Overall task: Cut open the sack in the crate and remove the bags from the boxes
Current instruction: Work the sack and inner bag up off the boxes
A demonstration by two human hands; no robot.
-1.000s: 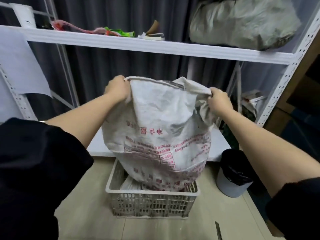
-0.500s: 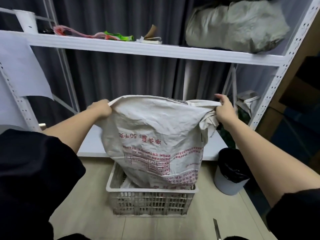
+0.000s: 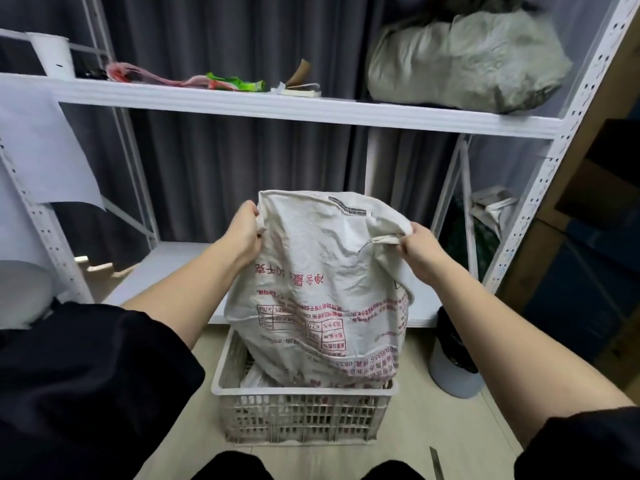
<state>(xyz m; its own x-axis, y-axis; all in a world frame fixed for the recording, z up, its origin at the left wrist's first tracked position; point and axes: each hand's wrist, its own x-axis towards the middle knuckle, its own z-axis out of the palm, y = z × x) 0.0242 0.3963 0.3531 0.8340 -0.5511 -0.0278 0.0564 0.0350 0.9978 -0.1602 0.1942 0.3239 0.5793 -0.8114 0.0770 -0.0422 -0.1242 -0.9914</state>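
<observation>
Hands have drawn closer: left hand (image 3: pixel 244 233) and right hand (image 3: pixel 420 252) each keep a closed grip on the sack (image 3: pixel 322 289), its base in the crate (image 3: pixel 304 415).

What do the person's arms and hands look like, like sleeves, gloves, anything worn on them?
Both arms wear loose black fabric sleeves pushed up above the elbows, so the forearms are bare. The left hand and right hand are bare too: no gloves are visible. No watch, bracelet or ring shows on the parts in view. The sleeves carry no visible markings or logos.
</observation>
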